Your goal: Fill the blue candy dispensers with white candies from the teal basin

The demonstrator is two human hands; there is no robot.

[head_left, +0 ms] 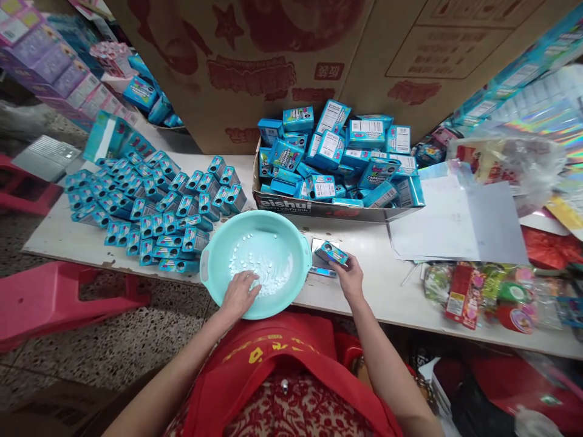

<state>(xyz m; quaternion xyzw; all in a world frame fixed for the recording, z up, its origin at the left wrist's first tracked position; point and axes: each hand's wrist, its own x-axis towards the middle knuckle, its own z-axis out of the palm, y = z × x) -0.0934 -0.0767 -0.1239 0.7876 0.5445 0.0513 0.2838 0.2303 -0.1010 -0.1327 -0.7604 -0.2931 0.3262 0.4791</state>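
Grasped blue candy carton (331, 250) in right grip (350, 277) over digital scale (324, 272); rested left grip (239, 296), half-curled, among white tablets (270, 283) in turquoise basin (266, 224), couldn't tell if holding any. Judged carton light, crushable; best pinched by sides.

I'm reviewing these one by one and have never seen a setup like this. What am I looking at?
No machine here: a person works bare-handed. The only picture comes from a camera worn on the person's head, looking forward and down. The left hand reaches into a turquoise bowl, at small white pieces; whether it grips any is unclear. The right hand holds a small blue box over a small device, possibly a scale, on the white table. More blue boxes are grouped at the left, others fill an open carton farther back, and sheets of paper lie to the right.
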